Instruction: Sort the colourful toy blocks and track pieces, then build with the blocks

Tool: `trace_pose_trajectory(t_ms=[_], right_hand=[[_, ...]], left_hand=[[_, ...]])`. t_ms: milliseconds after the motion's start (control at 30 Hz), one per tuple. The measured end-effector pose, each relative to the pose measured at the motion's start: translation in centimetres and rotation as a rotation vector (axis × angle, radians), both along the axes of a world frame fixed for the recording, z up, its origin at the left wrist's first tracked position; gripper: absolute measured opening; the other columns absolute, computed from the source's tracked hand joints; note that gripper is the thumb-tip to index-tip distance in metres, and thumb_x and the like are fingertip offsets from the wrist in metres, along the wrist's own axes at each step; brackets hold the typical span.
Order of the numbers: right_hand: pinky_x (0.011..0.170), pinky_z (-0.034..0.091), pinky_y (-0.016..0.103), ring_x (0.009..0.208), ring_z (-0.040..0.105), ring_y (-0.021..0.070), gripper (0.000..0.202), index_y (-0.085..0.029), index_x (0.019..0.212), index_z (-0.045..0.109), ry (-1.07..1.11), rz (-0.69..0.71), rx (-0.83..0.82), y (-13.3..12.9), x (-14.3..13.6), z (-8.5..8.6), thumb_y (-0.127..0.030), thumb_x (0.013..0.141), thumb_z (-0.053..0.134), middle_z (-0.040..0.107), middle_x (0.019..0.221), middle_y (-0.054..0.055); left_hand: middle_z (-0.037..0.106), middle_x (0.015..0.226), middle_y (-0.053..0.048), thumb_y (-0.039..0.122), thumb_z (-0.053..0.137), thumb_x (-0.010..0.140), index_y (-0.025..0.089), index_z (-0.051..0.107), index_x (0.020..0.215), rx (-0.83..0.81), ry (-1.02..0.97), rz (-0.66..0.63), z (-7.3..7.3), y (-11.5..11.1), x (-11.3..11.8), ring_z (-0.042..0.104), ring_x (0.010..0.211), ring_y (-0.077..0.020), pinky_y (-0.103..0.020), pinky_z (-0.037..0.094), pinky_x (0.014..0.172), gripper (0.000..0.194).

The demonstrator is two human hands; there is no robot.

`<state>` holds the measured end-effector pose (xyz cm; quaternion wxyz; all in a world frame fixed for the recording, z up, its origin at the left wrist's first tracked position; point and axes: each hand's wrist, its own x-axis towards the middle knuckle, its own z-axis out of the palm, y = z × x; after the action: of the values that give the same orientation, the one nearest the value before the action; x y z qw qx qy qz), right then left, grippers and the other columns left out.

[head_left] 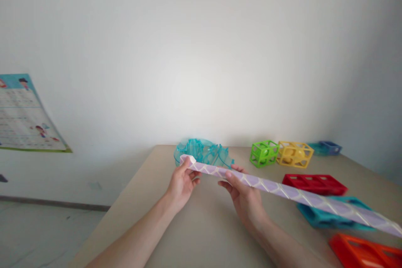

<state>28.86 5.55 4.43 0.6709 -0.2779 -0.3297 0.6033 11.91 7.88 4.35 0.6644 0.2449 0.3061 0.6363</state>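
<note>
Strip [273, 186] lies, seemingly, pinched between thumb and nearly closed fingers [194, 176] of both hands.

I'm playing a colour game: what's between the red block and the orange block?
A teal block lies there, with the purple strip crossing in front; the head view shows it.

Your view is evenly lit; a soft glow brightens the middle of the wall [194, 67], its right side dims, and the nearest blocks [364, 251] blur.
</note>
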Motion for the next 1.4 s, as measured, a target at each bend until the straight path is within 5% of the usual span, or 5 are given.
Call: trace_pose_trajectory(t_ms=[133, 400, 1000, 1200, 1400], right_hand=[[0.06, 0.057, 0.03, 0.077, 0.068, 0.0209, 0.044, -0.019, 0.095, 0.056, 0.021, -0.137, -0.004, 0.9, 0.6, 0.1, -0.031, 0.063, 0.084, 0.071, 0.08, 0.003], [0.051, 0.049, 0.022, 0.069, 0.063, 0.0166, 0.035, -0.02, 0.088, 0.053, -0.115, -0.326, 0.025, 2.0, 2.3, 0.0, -0.046, 0.075, 0.072, 0.069, 0.071, 0.002], [0.051, 0.047, 0.023, 0.061, 0.058, 0.0132, 0.034, -0.021, 0.091, 0.049, -0.203, -0.341, 0.174, 1.8, 2.1, 0.1, -0.046, 0.079, 0.069, 0.07, 0.077, 0.003], [0.048, 0.049, 0.024, 0.064, 0.061, 0.0162, 0.046, -0.022, 0.099, 0.046, -0.158, -0.292, 0.134, 1.8, 2.1, 0.3, -0.042, 0.071, 0.076, 0.069, 0.073, 0.0], [0.049, 0.055, 0.03, 0.067, 0.065, 0.0204, 0.056, -0.019, 0.104, 0.041, -0.257, -0.141, 0.046, 1.1, 0.9, -0.6, -0.044, 0.069, 0.078, 0.069, 0.076, 0.002]], left_hand=[[0.065, 0.069, 0.0, 0.034, 0.076, 0.065, 0.015, 0.061, 0.08, 0.099, 0.155, 0.034, -0.1, 0.4, -0.4, 0.059, 0.053, -0.0114, -0.021, 0.042, 0.047, 0.028], [0.052, 0.046, 0.003, 0.037, 0.067, 0.072, 0.017, 0.056, 0.054, 0.327, 0.856, -0.042, -0.2, -0.8, 0.1, 0.047, 0.043, -0.0095, -0.021, 0.034, 0.045, 0.03], [0.056, 0.057, 0.0, 0.047, 0.067, 0.072, 0.012, 0.066, 0.072, 0.081, 0.798, 0.038, -0.6, -0.5, 0.9, 0.051, 0.04, -0.0102, -0.019, 0.04, 0.032, 0.035], [0.057, 0.057, 0.0, 0.045, 0.067, 0.073, 0.012, 0.063, 0.075, 0.252, 0.631, -0.133, -0.6, -0.9, 1.0, 0.054, 0.044, -0.0107, -0.02, 0.043, 0.036, 0.033], [0.056, 0.053, 0.001, 0.046, 0.065, 0.076, 0.013, 0.061, 0.071, 0.274, 0.774, -0.139, -1.1, -1.0, 1.2, 0.053, 0.041, -0.0101, -0.018, 0.041, 0.035, 0.034]])
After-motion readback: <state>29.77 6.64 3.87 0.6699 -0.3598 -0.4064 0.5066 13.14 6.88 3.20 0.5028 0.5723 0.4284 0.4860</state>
